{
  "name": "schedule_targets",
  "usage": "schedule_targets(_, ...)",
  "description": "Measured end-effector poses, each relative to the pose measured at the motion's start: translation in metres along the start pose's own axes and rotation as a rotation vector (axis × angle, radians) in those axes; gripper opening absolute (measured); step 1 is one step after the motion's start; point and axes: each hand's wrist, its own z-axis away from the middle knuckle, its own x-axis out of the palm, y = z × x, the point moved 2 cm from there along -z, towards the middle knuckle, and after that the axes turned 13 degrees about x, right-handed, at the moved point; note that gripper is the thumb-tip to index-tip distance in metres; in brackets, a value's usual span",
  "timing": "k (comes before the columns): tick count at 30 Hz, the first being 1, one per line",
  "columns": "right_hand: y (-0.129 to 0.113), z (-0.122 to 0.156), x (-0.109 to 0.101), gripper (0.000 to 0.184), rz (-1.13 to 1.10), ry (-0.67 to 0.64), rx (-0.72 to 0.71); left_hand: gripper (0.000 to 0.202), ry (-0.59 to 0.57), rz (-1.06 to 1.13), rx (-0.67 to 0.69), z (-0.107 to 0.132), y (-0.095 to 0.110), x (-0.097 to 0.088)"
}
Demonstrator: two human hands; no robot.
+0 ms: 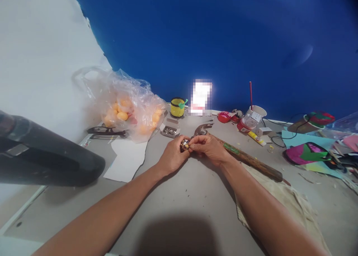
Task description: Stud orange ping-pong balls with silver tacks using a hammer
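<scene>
My left hand [173, 155] is closed around a small shiny gold-and-silver ball [184, 145], held just above the grey table. My right hand [208, 147] pinches with thumb and forefinger at the right side of the ball. Whatever sits between those fingertips is too small to make out. Behind my right hand lies a claw hammer [246, 159] with a worn wooden handle, its head pointing up and left. A little box of small metal pieces [170, 131] stands just beyond my left hand.
Plastic bags of orange fruit [123, 112], glasses [106, 131] and white paper [128, 159] are on the left. A yellow pot [177, 107] stands at the back. Right are a white cup [253, 116], a glue tube [256, 138] and cloth [279, 203]. A dark cylinder [50, 151] juts in from the left.
</scene>
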Motion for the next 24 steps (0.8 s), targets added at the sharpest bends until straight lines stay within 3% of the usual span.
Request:
schedule_targets(8,-0.0018,0.0018,0.0048,0.024,0.055,0.003,-0.093,0.017,0.011,-0.031,-0.004,-0.0003,0.0032,-0.0005)
schedule_targets(18,-0.0044,0.0030,0.0039,0.016,0.176,-0.015,-0.165,0.021,-0.066,-0.009,-0.015,-0.0018,0.0004,-0.0016)
schedule_targets(24,-0.0058,0.0060,0.0035,0.011,0.445,0.059,-0.325,0.019,-0.112,-0.023,0.008,-0.0038,-0.0020,-0.0035)
